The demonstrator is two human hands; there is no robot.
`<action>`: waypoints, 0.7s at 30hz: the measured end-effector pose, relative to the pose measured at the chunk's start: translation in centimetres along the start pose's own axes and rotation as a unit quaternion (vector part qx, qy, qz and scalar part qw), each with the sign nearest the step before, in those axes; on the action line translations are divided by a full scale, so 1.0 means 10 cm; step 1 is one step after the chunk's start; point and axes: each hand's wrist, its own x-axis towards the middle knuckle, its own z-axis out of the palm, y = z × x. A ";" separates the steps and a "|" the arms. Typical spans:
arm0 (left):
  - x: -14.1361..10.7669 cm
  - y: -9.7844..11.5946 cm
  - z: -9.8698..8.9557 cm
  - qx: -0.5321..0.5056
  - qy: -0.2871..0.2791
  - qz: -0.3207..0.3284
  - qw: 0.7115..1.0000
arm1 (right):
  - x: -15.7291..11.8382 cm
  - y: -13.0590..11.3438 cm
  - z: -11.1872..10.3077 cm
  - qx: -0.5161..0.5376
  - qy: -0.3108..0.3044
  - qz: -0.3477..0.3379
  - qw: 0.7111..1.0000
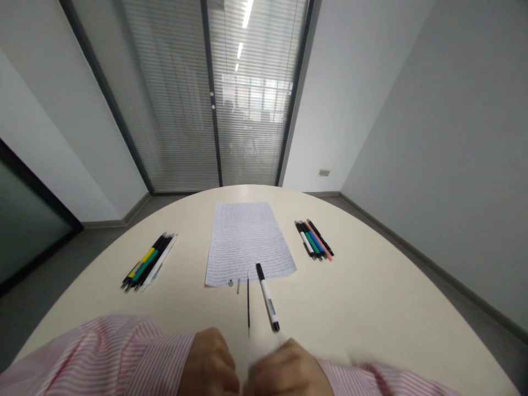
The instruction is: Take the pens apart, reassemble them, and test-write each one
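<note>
My left hand [209, 360] and my right hand [291, 371] are close together at the table's near edge, both with fingers curled in. Whatever they grip, if anything, is hidden by the fingers and the bottom of the view; my right hand is smeared by motion. Just beyond them lies a thin dark pen refill [248, 308], pointing away from me. To its right rests a white marker [268, 300] with black ends, its far tip over the paper. A tiny spring-like piece [238, 286] and a small round piece [230, 283] lie by the paper's near edge.
A handwritten sheet of paper [249, 236] lies mid-table. Several pens [150, 262] are grouped on the left, and several more pens [314, 240] on the right. The pale table [371, 308] has a rounded far edge, with glass and blinds [247, 137] behind it.
</note>
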 end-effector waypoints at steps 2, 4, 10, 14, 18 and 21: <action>-0.01 0.00 0.01 0.006 0.007 -0.010 1.000 | 0.13 -0.05 -0.18 -0.128 0.076 0.041 0.988; -0.02 0.00 0.03 0.012 0.013 -0.012 1.000 | 0.23 -0.05 -0.34 -0.223 0.052 0.096 0.969; -0.04 0.04 0.16 0.028 0.036 -0.046 0.998 | 0.25 0.09 -0.46 -0.286 0.006 0.202 0.937; -0.06 0.08 0.27 0.036 0.077 -0.084 0.993 | 0.21 0.12 -0.41 -0.280 -0.009 0.231 0.932; -0.04 0.10 0.30 0.029 0.108 -0.081 0.990 | 0.18 0.15 -0.38 -0.284 -0.021 0.265 0.921; 0.01 0.06 0.17 0.033 0.180 -0.070 0.981 | 0.18 0.17 -0.37 -0.277 0.014 0.266 0.923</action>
